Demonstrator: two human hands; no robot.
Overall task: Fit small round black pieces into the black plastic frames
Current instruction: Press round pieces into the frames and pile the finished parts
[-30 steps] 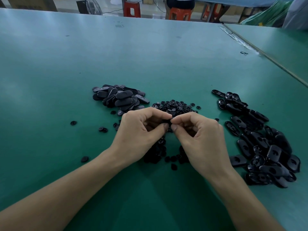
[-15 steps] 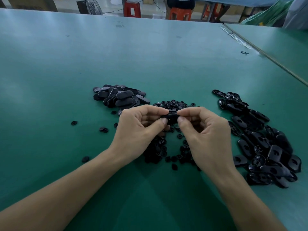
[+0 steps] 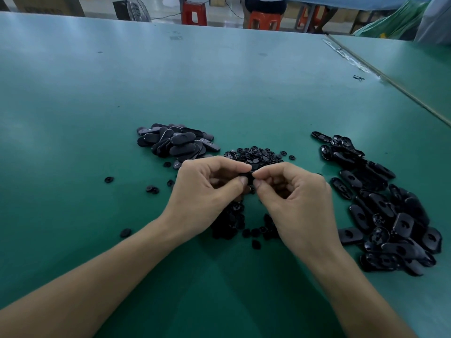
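Left hand (image 3: 207,191) and right hand (image 3: 297,198) pinched one frame (image 3: 248,176) between their fingertips. A smallish finished pile (image 3: 175,142) sat beyond the left fingers, with a bigger unfilled heap (image 3: 390,215) right of the right ones. Loads remained, I reckoned.

left pile (image 3: 176,143), right pile (image 3: 385,211), table (image 3: 219,81) open beyond

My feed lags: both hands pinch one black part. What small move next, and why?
Probably squeeze thumbs and forefingers together to seat any round piece in it. The left hand and right hand both pinch one black frame between them, above the pile of round pieces; whether it has seated is hidden.
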